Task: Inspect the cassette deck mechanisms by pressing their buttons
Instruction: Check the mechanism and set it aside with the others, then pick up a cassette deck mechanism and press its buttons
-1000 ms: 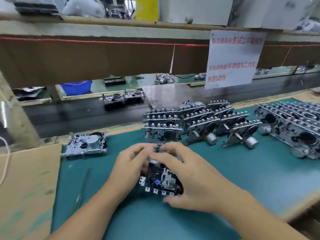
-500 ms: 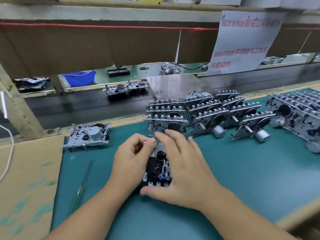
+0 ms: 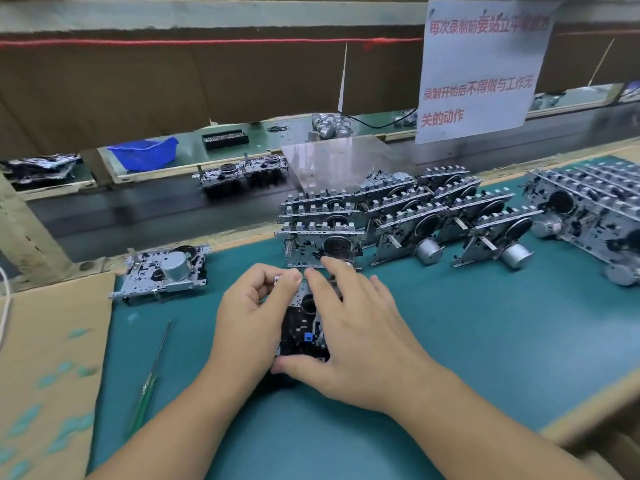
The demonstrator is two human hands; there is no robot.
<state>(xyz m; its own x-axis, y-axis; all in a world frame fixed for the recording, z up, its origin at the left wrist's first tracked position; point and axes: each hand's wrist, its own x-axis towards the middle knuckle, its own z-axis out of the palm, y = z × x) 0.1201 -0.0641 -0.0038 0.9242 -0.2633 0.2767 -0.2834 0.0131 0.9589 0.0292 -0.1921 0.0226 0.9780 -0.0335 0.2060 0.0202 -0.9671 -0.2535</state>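
Hands: your left hand (image 3: 254,318) curls round the left edge of the cassette deck mechanism (image 3: 304,327), thumb and forefinger pinching at its far corner; your right hand (image 3: 349,327) lies over its right side, fingers spread across the top and thumb hooked under the near edge. Mechanism sits on the teal counter (image 3: 450,341), mostly covered; which button you touch cannot be told.
Advice: steady the frame with the left hand, press one key at a time straight down, and likely watch each for clean travel and return.
Beyond the mechanism: stacked row of mechanisms (image 3: 398,220) standing on edge, nearest almost touching your fingertips.
Left of it: single mechanism (image 3: 166,271) lying flat; green-handled tool (image 3: 149,386) nearer you.
Farther right: second batch (image 3: 588,220).
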